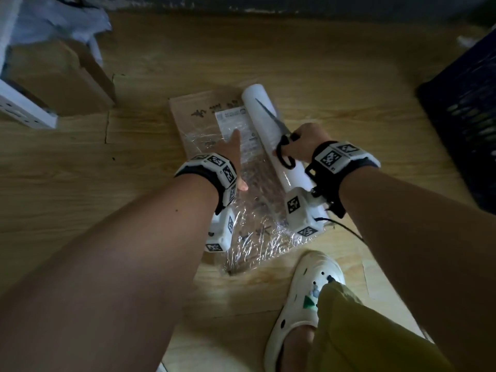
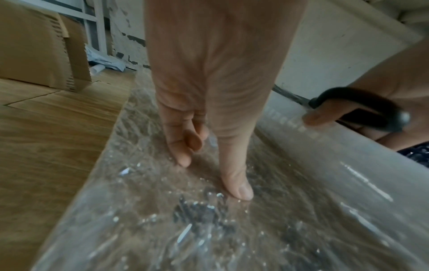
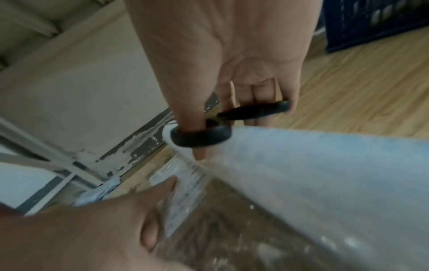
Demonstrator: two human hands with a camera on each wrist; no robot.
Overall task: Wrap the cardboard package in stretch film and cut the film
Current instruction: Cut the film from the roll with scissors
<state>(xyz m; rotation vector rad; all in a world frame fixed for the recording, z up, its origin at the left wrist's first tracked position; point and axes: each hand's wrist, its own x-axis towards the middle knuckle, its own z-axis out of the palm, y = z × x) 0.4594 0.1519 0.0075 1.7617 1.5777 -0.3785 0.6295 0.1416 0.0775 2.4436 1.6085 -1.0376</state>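
A flat cardboard package [image 1: 204, 114] with a white label lies on the wooden floor. Crinkled stretch film [image 1: 257, 232] covers its near part. The white film roll [image 1: 261, 108] lies along the package's right edge. My left hand [image 1: 233, 157] presses flat on the film over the package, fingers [image 2: 232, 165] straight. My right hand [image 1: 298, 143] grips black-handled scissors [image 1: 285, 154] above the roll, thumb through one loop [image 3: 202, 136]. The blades are together and point away over the roll [image 3: 325, 174].
A cardboard box [image 1: 61, 79] and a white metal rack [image 1: 24, 108] stand at the back left. A dark blue crate [image 1: 467, 116] is at the right. My foot in a white clog [image 1: 303, 299] stands near the package's front corner.
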